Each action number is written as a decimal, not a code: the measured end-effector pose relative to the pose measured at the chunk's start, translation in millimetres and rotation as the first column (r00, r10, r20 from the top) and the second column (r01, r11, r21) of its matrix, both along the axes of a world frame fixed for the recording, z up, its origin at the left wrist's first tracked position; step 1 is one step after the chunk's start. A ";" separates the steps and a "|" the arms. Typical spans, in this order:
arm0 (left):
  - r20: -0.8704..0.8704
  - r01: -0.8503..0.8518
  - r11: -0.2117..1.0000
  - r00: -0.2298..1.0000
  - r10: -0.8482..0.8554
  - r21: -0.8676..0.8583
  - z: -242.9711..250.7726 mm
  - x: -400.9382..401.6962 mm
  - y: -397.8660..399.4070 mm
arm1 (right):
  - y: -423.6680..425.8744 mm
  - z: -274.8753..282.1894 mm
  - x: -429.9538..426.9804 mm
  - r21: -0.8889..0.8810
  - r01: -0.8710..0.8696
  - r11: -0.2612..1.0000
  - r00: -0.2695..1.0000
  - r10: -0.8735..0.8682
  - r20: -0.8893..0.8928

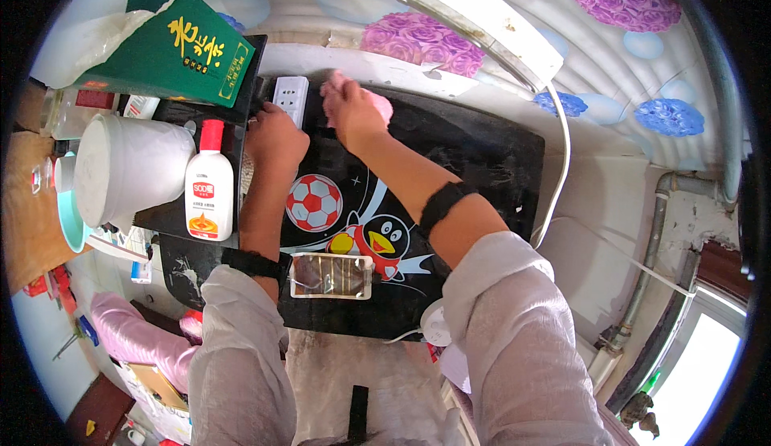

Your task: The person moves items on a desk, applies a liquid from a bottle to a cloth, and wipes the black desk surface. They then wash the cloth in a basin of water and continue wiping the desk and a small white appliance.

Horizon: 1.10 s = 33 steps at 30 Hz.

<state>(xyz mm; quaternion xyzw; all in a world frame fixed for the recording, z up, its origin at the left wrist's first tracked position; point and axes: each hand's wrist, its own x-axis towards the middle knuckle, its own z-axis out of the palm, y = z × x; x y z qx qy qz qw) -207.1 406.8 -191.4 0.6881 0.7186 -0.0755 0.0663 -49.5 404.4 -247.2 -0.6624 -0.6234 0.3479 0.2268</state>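
My right hand [354, 109] presses a pink cloth [378, 109] near the back edge of a black tabletop [470, 151]. Beside the black shelf unit [256, 72], my left hand [278, 136] is bent at the near end of a white power strip [291, 94]. Its fingertips are partly hidden, so whether it grips anything is unclear. A printed football [314, 203] and a cartoon penguin [385, 238] decorate the tabletop. Closer to my body lies a flat clear-fronted packet [331, 275] with brown contents.
The shelf carries a white lotion bottle [209, 193] with a red cap, a white tub [129, 169] and a green box [174, 54] bearing writing. A white lamp [476, 18] overhangs the back, its cord [561, 163] running down the right. A round white socket [435, 324] sits at the front edge.
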 end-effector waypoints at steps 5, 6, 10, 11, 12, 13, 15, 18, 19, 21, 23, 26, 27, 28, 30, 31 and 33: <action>-0.011 0.033 0.999 0.999 -0.033 -0.027 -0.7 13.7 3.6 | -33.0 -28.8 88.6 0.169 -0.079 0.982 0.887 -0.008 0.461; -0.026 0.031 0.999 0.999 -0.032 -0.043 -0.8 9.9 2.9 | -45.8 -26.0 98.1 0.155 -0.013 0.988 0.898 -0.057 0.437; 0.014 0.016 1.000 1.000 -0.016 -0.022 10.9 12.2 0.1 | -82.1 9.7 150.9 0.001 0.328 0.945 0.931 -0.323 0.170; 0.039 0.033 0.999 0.999 -0.032 -0.023 10.3 23.5 0.2 | -97.5 -7.9 177.8 0.216 0.172 0.961 0.858 -0.254 0.446; -0.003 0.012 1.000 1.000 -0.012 -0.020 10.1 0.7 -2.6 | -84.1 45.8 139.8 -0.386 0.537 0.750 0.780 -0.616 -0.113; 0.019 0.033 0.999 0.999 -0.033 -0.010 11.9 12.4 -2.2 | -102.7 20.1 168.1 0.113 0.198 0.974 0.886 -0.227 0.404; 0.025 0.070 0.998 0.997 -0.070 0.000 15.9 25.6 -6.5 | -122.8 -2.0 207.8 0.112 0.310 0.944 0.847 -0.328 0.418; -0.016 0.074 0.997 0.997 -0.074 0.007 17.4 11.5 -9.8 | -115.3 49.5 184.5 -0.292 0.750 0.594 0.597 -0.797 -0.087; -0.011 0.079 0.997 0.997 -0.079 0.007 16.6 14.2 -9.9 | -121.1 56.3 190.7 -0.280 0.781 0.558 0.549 -0.828 -0.118; -0.011 0.094 0.995 0.996 -0.094 0.030 13.5 18.2 -11.2 | -137.4 25.9 228.2 -0.093 0.806 0.585 0.571 -0.809 -0.138; -0.018 0.101 0.994 0.995 -0.100 0.049 4.8 15.6 -11.8 | -148.6 16.4 256.1 -0.135 0.828 0.544 0.510 -0.831 -0.222; -0.014 0.127 0.991 0.992 -0.126 0.034 -7.0 12.4 -5.3 | -174.5 1.6 302.1 -0.030 0.925 0.379 0.379 -0.914 0.144; -0.021 0.131 0.991 0.991 -0.130 0.026 -7.1 11.1 -6.5 | -184.2 4.1 305.4 -0.042 0.927 0.372 0.373 -0.910 0.179; -0.028 0.135 0.991 0.991 -0.134 0.019 -7.5 11.3 -7.7 | -192.2 7.1 309.8 -0.048 0.931 0.361 0.363 -0.906 0.219; -0.030 0.127 0.992 0.991 -0.127 -0.001 -5.2 15.5 -7.9 | -204.0 17.5 318.5 -0.055 0.936 0.346 0.349 -0.905 0.244; -0.044 0.114 0.993 0.992 -0.115 -0.023 -3.8 14.9 -7.7 | -204.7 26.7 313.9 -0.063 0.934 0.351 0.356 -0.908 0.220; -0.041 0.121 0.992 0.992 -0.122 -0.017 -4.7 12.2 -6.0 | -198.5 51.9 296.8 -0.099 0.918 0.384 0.393 -0.915 0.096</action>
